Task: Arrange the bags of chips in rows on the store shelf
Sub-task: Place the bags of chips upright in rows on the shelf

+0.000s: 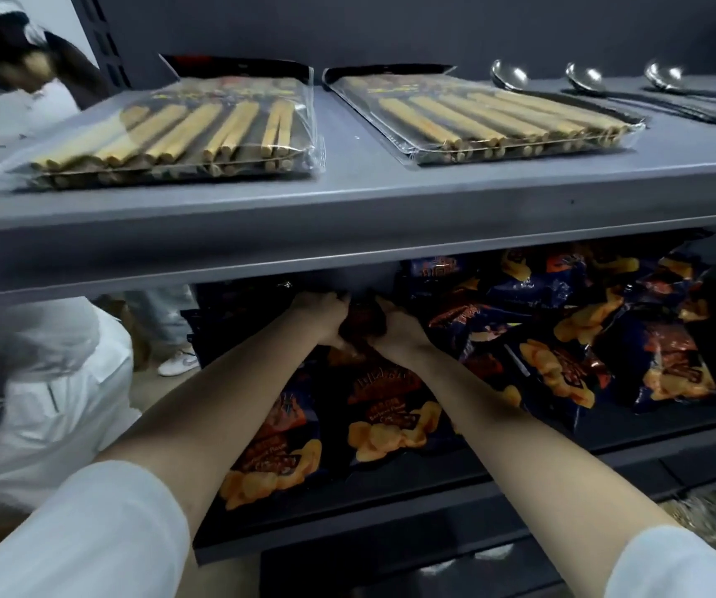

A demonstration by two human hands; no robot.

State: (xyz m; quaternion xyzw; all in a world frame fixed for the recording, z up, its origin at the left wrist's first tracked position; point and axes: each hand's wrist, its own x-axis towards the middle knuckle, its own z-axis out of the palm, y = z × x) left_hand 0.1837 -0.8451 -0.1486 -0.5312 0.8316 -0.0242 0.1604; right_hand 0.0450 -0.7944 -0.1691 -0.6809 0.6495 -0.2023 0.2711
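In the head view, the left hand (325,315) and the right hand (396,329) both curl around one chip bag (362,322) deep on the lower shelf (390,481), behind two flat front bags (384,410); a loose heap of bags (585,325) lies to the right; I judge the held bag should be set straight behind the front ones, gripped by its edges without crushing, wrists low under the upper shelf (347,235).

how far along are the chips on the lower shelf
Early. Done: two front bags lie side by side at left. In hand: left hand and right hand grip a back bag between them. To do: the heap of bags at right is jumbled, overlapping.
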